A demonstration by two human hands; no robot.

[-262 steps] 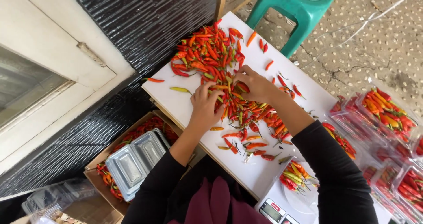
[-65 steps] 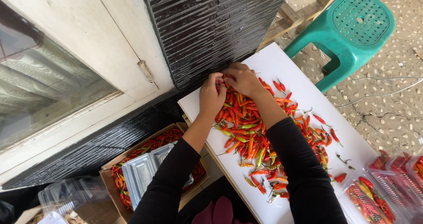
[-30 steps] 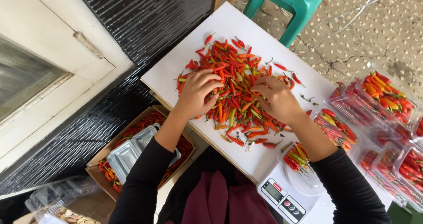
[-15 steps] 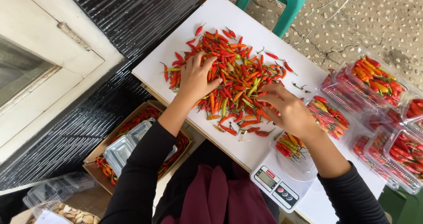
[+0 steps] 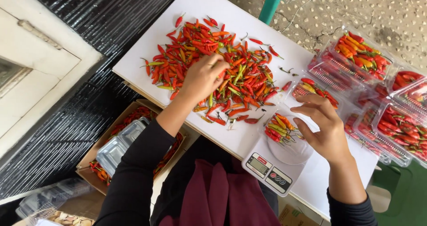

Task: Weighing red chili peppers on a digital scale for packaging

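White desk [image 5: 209, 3] carries a spread chilli pile [image 5: 213, 61], with a scale [image 5: 278, 161] at its near edge. Left hand [image 5: 202, 77] lies curled in the pile, its grasp hidden; right hand [image 5: 322, 128] hovers open and empty beside chillies on the scale, best added one by one.

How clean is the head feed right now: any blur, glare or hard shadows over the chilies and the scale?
Head view: soft, even daylight, no hard shadows; chili pile sharp; left hand and right hand slightly motion-soft; mild sheen on the clear lidded trays; scale display unglared; edges bow slightly from the wide lens.
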